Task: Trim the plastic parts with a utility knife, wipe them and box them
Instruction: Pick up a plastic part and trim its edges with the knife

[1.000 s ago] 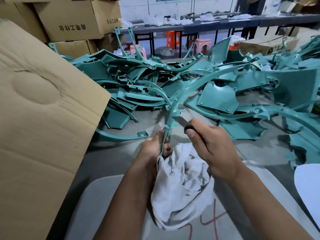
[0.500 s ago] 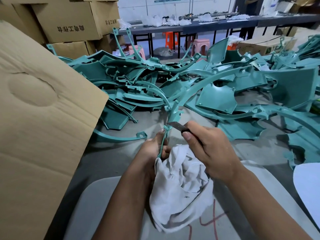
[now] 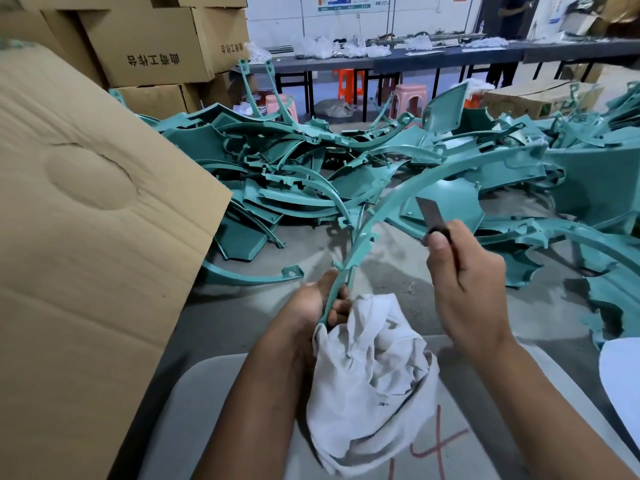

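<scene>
Trimming is the step in hand: the left hand [image 3: 313, 301] grips the near end of a long curved teal plastic strip [image 3: 367, 233] together with a bunched white rag [image 3: 370, 379], which hangs down from that fist over the person's lap. The strip arcs up and away to the right, above the heap. The right hand [image 3: 464, 275] is wrapped round the utility knife [image 3: 431, 214], thumb pressed near the base of the blade; the blade points up and stands clear of the strip, just to its right, not touching it. By my read, the next move calls for bringing the edge back onto the strip's rim where the small tabs stick out, cutting away from the left fingers. The rag is right there for the wipe afterwards.

Around them, a big pile of teal parts [image 3: 311, 174] covers the grey floor ahead. A cardboard flap [image 3: 86, 220] leans in close on the left, presumably the box for finished pieces, and it crowds the left elbow's side. Stacked cartons [image 3: 152, 50] stand behind; long tables [image 3: 415, 60] and coloured stools sit farther back.
</scene>
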Demonstrator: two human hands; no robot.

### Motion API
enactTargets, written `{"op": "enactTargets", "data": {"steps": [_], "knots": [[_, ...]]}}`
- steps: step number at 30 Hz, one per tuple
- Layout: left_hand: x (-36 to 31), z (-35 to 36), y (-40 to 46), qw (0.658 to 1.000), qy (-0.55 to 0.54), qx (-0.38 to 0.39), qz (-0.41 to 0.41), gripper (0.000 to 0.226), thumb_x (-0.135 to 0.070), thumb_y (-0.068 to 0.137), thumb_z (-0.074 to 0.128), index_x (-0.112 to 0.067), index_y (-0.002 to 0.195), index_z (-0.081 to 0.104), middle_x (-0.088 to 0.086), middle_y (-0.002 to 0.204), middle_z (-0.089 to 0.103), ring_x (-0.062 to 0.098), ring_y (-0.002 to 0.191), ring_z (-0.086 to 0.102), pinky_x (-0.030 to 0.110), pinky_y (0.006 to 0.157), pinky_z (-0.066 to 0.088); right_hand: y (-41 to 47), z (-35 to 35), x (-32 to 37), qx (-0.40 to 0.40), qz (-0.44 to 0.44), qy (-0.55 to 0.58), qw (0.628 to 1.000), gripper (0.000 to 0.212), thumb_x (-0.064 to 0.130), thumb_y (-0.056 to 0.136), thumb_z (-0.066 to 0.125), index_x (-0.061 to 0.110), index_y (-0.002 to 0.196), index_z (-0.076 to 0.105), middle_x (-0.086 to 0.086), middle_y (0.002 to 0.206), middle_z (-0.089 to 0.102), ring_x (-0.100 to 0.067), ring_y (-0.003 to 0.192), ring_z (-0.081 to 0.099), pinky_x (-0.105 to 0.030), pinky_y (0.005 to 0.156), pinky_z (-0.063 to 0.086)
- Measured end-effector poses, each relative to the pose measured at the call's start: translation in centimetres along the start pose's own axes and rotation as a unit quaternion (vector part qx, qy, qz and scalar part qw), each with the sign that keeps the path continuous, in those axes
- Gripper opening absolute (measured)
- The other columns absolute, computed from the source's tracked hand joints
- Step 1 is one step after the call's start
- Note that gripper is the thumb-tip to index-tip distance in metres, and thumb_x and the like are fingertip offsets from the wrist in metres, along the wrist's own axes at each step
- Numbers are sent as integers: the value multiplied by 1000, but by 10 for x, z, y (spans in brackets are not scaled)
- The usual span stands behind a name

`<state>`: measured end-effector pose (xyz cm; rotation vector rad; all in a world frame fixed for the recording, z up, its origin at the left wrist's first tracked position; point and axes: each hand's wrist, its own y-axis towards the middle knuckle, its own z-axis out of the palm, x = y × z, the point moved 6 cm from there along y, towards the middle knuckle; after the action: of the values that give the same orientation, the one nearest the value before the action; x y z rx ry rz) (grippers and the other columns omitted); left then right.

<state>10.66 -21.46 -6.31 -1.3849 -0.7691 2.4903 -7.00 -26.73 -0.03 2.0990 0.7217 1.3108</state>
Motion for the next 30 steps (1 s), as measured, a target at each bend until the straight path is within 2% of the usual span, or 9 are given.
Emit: {"op": "enactTargets", "data": {"steps": [3, 6, 12, 20, 23, 25, 27, 29, 30], "knots": [[-1, 1, 0, 1000, 10, -15, 6, 47, -36, 108, 36, -8, 72, 44, -1, 39, 32, 4, 24, 26, 13, 27, 23, -5, 8, 12, 25, -37, -14, 999, 30, 36, 110, 42, 15, 94, 56, 10, 62, 49, -12, 52, 47, -24, 50, 31], [0, 0, 1, 1000, 2, -23, 3, 46, -36, 108, 37, -9, 72, 44, -1, 40, 32, 5, 24, 26, 14, 26, 23, -9, 20, 23, 51, -68, -48, 995, 34, 38, 108, 43, 13, 92, 59, 8, 64, 53, -15, 54, 50, -31, 51, 36], [2, -2, 2, 1000, 5, -22, -9, 49, -42, 107, 37, -9, 72, 47, 0, 41, 36, 6, 26, 29, 13, 28, 26, -9, 22, 25, 80, -83, -51, 992, 34, 39, 107, 42, 14, 87, 53, 7, 59, 47, -19, 51, 45, -35, 48, 32], [-2, -1, 4, 998, 50, -37, 2, 52, -43, 107, 39, -8, 69, 45, -1, 40, 34, 4, 23, 28, 14, 26, 25, -11, 8, 25, -43, -94, -228, 968, 36, 37, 109, 43, 12, 89, 59, 2, 64, 57, -25, 48, 49, -31, 44, 33], [-4, -2, 7, 999, 6, -26, 21, 51, -46, 106, 38, -10, 70, 42, 0, 41, 32, 5, 23, 27, 14, 25, 24, -16, 16, 27, -46, -78, -194, 977, 35, 38, 109, 43, 12, 90, 58, 3, 62, 54, -23, 46, 48, -32, 42, 37], [-8, -6, 8, 998, -31, -17, 53, 46, -37, 109, 34, -11, 72, 41, 0, 41, 31, 6, 24, 25, 12, 27, 21, -16, 16, 23, -52, -38, -101, 993, 31, 38, 108, 45, 15, 90, 57, 7, 60, 50, -11, 48, 46, -28, 46, 38], [-14, -10, 7, 994, -51, -6, 95, 43, -32, 108, 35, -12, 71, 41, 0, 41, 30, 7, 24, 25, 9, 29, 19, -13, 8, 14, -70, 10, -10, 997, 33, 37, 108, 46, 14, 88, 57, 4, 60, 52, -13, 51, 49, -32, 49, 41], [-20, -16, 5, 989, -12, -18, 145, 48, -36, 108, 39, -12, 67, 41, 0, 40, 31, 8, 24, 25, 8, 31, 20, -10, 5, 12, -48, 4, 7, 999, 36, 38, 107, 46, 11, 87, 59, 0, 61, 54, -19, 52, 52, -40, 51, 41], [-21, -17, 5, 986, 17, -24, 163, 50, -37, 108, 40, -11, 65, 41, 0, 39, 32, 8, 24, 26, 9, 31, 21, -9, 5, 14, -26, -10, 3, 1000, 37, 38, 108, 45, 11, 86, 58, 0, 61, 55, -19, 54, 52, -39, 52, 41]]}}
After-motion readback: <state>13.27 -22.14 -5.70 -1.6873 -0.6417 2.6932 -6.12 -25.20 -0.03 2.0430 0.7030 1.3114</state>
